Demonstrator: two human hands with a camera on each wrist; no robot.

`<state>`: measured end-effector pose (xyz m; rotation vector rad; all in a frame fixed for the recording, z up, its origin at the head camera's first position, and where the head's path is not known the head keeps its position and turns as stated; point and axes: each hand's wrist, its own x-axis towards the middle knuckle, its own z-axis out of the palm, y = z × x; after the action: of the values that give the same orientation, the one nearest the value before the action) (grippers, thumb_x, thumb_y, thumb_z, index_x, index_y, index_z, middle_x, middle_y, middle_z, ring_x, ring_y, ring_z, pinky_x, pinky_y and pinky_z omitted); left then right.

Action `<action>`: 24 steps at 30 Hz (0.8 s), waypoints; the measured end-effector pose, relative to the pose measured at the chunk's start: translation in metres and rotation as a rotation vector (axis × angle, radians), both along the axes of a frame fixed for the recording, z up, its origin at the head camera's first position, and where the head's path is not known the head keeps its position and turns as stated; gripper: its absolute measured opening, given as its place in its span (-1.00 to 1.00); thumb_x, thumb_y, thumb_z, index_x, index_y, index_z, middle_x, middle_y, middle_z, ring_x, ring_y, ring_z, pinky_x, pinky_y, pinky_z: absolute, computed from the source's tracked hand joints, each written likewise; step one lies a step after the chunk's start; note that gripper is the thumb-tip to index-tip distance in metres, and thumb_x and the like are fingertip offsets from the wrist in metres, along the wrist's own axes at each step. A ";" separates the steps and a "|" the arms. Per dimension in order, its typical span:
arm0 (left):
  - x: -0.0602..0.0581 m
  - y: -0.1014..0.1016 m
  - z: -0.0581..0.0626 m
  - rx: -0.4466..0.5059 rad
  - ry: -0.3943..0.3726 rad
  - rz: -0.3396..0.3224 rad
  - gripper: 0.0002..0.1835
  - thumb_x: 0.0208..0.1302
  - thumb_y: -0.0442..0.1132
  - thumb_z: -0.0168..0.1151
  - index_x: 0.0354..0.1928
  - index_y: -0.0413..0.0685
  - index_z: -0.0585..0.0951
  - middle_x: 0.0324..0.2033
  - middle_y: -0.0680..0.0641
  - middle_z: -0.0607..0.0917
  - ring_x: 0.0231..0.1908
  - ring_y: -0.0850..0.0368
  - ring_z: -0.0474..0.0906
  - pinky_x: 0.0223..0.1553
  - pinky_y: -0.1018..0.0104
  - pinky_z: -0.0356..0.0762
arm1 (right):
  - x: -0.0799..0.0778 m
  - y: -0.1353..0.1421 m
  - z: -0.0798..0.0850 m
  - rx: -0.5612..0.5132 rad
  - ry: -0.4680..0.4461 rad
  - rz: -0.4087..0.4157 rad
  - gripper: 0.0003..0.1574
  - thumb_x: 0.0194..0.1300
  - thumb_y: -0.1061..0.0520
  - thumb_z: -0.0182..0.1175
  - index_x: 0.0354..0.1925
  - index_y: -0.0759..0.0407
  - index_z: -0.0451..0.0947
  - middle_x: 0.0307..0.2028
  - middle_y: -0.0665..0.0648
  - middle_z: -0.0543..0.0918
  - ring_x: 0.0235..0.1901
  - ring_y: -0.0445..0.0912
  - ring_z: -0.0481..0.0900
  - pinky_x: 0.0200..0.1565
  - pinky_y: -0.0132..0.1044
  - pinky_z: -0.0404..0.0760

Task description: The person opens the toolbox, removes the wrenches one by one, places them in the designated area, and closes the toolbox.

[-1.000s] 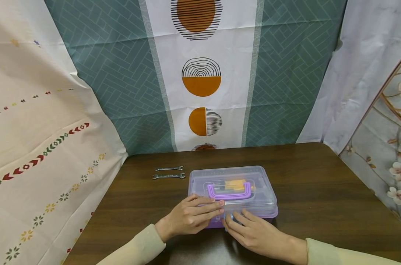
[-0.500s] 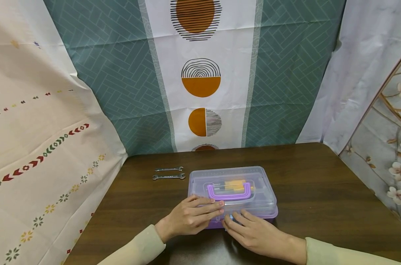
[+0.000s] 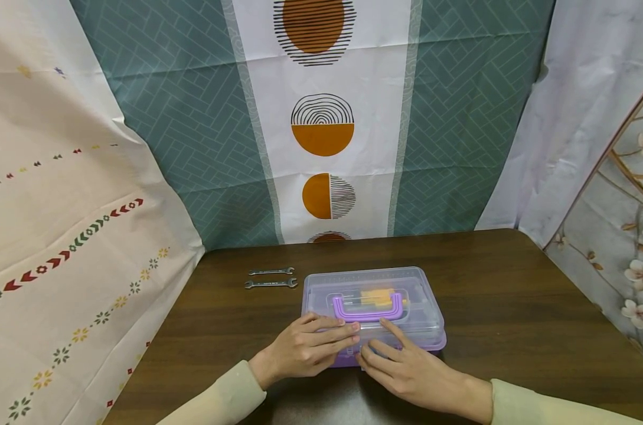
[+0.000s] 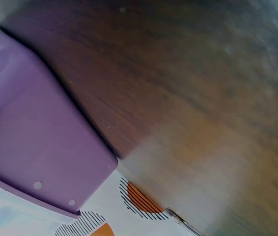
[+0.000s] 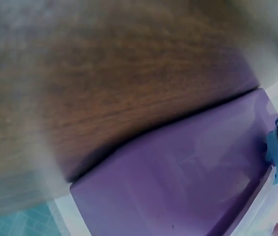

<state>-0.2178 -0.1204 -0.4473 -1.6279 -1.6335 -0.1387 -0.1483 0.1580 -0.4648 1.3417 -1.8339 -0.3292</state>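
A plastic box with a clear lid, purple handle and purple base lies closed on the table. Yellow-handled tools show through the lid. My left hand rests on the lid's front left part, fingers straight and close together. At the front middle, the thumb and fingers of my right hand pinch a blue latch, best seen in the right wrist view. Its index finger stretches over the lid toward the handle. The left wrist view shows the base's side, with the left fingers out of sight.
Two open-ended wrenches, a smaller one and a larger one, lie left of the box on the brown wooden table. A patterned cloth hangs behind the table's far edge, and other cloths hang at both sides.
The index finger of my right hand has lifted and straightened toward the handle, while its thumb and other fingers stay at the latch. My left hand and the box have not moved.
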 end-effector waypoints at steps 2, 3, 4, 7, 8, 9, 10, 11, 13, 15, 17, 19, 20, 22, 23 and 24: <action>0.000 0.000 0.000 0.001 -0.005 0.000 -0.55 0.39 -0.16 0.25 0.30 0.01 0.67 0.30 0.04 0.63 0.18 0.19 0.61 0.11 0.32 0.54 | -0.001 0.000 0.000 -0.014 -0.010 0.018 -0.44 0.66 0.30 -0.28 0.07 0.08 0.70 0.03 0.03 0.63 0.09 -0.05 0.55 0.29 0.29 0.46; 0.000 0.000 -0.001 0.002 -0.005 0.000 -0.55 0.39 -0.16 0.24 0.30 0.01 0.67 0.30 0.04 0.63 0.18 0.18 0.61 0.11 0.32 0.54 | -0.001 0.000 0.000 -0.020 -0.014 0.024 -0.44 0.66 0.30 -0.27 0.07 0.08 0.70 0.03 0.03 0.63 0.09 -0.05 0.55 0.28 0.31 0.46; 0.000 0.000 -0.001 0.004 -0.004 -0.001 -0.55 0.40 -0.16 0.24 0.30 0.01 0.67 0.30 0.04 0.63 0.18 0.18 0.61 0.11 0.32 0.54 | -0.002 -0.001 0.000 -0.027 -0.019 0.031 -0.45 0.66 0.30 -0.26 0.07 0.09 0.70 0.02 0.04 0.63 0.08 -0.04 0.55 0.28 0.33 0.46; 0.000 0.000 -0.002 0.006 0.004 -0.002 -0.55 0.39 -0.16 0.24 0.30 0.00 0.67 0.31 0.04 0.63 0.19 0.18 0.61 0.12 0.30 0.54 | -0.002 -0.001 0.000 -0.042 -0.050 0.037 -0.45 0.66 0.28 -0.26 0.05 0.08 0.71 0.00 0.02 0.63 0.08 -0.04 0.55 0.26 0.38 0.43; 0.000 0.000 -0.002 0.007 0.006 -0.004 -0.55 0.39 -0.16 0.24 0.30 0.00 0.67 0.31 0.03 0.63 0.19 0.17 0.61 0.12 0.30 0.54 | -0.002 -0.002 -0.001 -0.044 -0.060 0.034 -0.44 0.66 0.27 -0.27 0.05 0.08 0.71 0.00 0.01 0.63 0.08 -0.04 0.55 0.26 0.38 0.43; 0.000 0.000 -0.002 0.008 0.007 -0.005 -0.55 0.39 -0.16 0.24 0.30 0.00 0.67 0.31 0.03 0.63 0.19 0.17 0.61 0.13 0.30 0.54 | -0.002 -0.002 -0.001 -0.046 -0.068 0.030 -0.44 0.66 0.25 -0.28 0.04 0.07 0.71 0.00 0.00 0.64 0.08 -0.05 0.55 0.26 0.38 0.43; 0.000 0.000 -0.002 0.008 0.008 -0.005 -0.55 0.40 -0.16 0.23 0.30 0.00 0.67 0.31 0.03 0.63 0.19 0.17 0.61 0.13 0.30 0.54 | -0.001 -0.002 -0.001 -0.048 -0.073 0.027 -0.43 0.66 0.25 -0.29 0.04 0.06 0.71 0.00 0.00 0.64 0.08 -0.05 0.55 0.26 0.38 0.43; 0.000 0.000 -0.003 0.009 0.008 -0.006 -0.55 0.40 -0.16 0.23 0.30 0.00 0.67 0.30 0.03 0.63 0.19 0.17 0.61 0.13 0.30 0.54 | -0.001 -0.002 -0.001 -0.053 -0.081 0.025 -0.43 0.65 0.24 -0.30 0.03 0.06 0.71 0.00 -0.01 0.64 0.08 -0.06 0.55 0.26 0.37 0.43; 0.000 0.000 -0.003 0.010 0.007 -0.008 -0.56 0.41 -0.16 0.22 0.29 0.01 0.68 0.30 0.03 0.63 0.18 0.17 0.61 0.12 0.31 0.54 | -0.002 -0.003 -0.002 -0.056 -0.087 0.017 -0.40 0.64 0.23 -0.33 0.03 0.05 0.70 0.02 -0.01 0.64 0.09 -0.07 0.54 0.26 0.34 0.43; 0.000 0.000 -0.003 0.010 0.009 -0.009 -0.56 0.41 -0.16 0.22 0.29 0.01 0.68 0.30 0.03 0.64 0.18 0.17 0.61 0.12 0.31 0.54 | -0.002 -0.004 -0.003 -0.061 -0.079 0.014 -0.40 0.62 0.24 -0.33 0.02 0.04 0.69 0.02 -0.01 0.64 0.09 -0.07 0.54 0.26 0.32 0.44; 0.000 0.000 -0.003 0.011 0.015 -0.009 -0.56 0.40 -0.16 0.22 0.28 0.00 0.68 0.30 0.03 0.64 0.18 0.16 0.61 0.10 0.31 0.54 | -0.002 -0.004 -0.003 -0.067 -0.074 0.009 -0.40 0.62 0.25 -0.34 0.01 0.04 0.69 0.03 -0.02 0.64 0.08 -0.08 0.54 0.27 0.31 0.44; 0.000 0.001 -0.002 0.012 0.017 -0.009 -0.56 0.39 -0.17 0.23 0.28 0.00 0.68 0.30 0.02 0.64 0.19 0.16 0.61 0.09 0.30 0.54 | -0.002 -0.005 -0.004 -0.071 -0.065 0.003 -0.41 0.64 0.26 -0.34 0.00 0.04 0.67 0.03 -0.02 0.63 0.07 -0.08 0.54 0.27 0.30 0.44; 0.000 0.001 -0.002 0.012 0.018 -0.009 -0.55 0.38 -0.17 0.23 0.28 0.00 0.68 0.30 0.02 0.64 0.19 0.16 0.61 0.09 0.30 0.54 | -0.002 -0.006 -0.004 -0.073 -0.062 -0.002 -0.43 0.65 0.26 -0.34 -0.01 0.05 0.66 0.03 -0.02 0.63 0.07 -0.09 0.54 0.27 0.30 0.44; 0.000 0.001 -0.001 0.014 0.017 -0.007 -0.55 0.37 -0.17 0.23 0.29 -0.01 0.68 0.30 0.02 0.64 0.19 0.16 0.61 0.08 0.30 0.54 | -0.003 -0.007 -0.003 -0.077 -0.052 -0.008 -0.45 0.66 0.27 -0.33 -0.03 0.05 0.64 0.03 -0.01 0.62 0.05 -0.09 0.55 0.27 0.31 0.45; 0.000 0.001 -0.001 0.015 0.016 -0.007 -0.55 0.37 -0.17 0.24 0.29 -0.01 0.68 0.30 0.02 0.64 0.18 0.16 0.61 0.08 0.30 0.54 | -0.003 -0.007 -0.003 -0.073 -0.041 -0.017 -0.47 0.66 0.29 -0.33 -0.05 0.05 0.62 0.02 -0.02 0.62 0.05 -0.09 0.54 0.26 0.31 0.45; 0.000 0.001 -0.001 0.017 0.013 -0.007 -0.54 0.37 -0.17 0.24 0.29 -0.01 0.68 0.30 0.02 0.64 0.18 0.16 0.62 0.08 0.29 0.54 | -0.003 -0.007 -0.003 -0.069 -0.030 -0.023 -0.48 0.66 0.29 -0.33 -0.07 0.05 0.60 0.02 -0.02 0.62 0.04 -0.09 0.55 0.26 0.30 0.46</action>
<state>-0.2182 -0.1191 -0.4479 -1.6190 -1.6129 -0.1447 -0.1518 0.1507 -0.4679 1.2855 -1.8702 -0.2569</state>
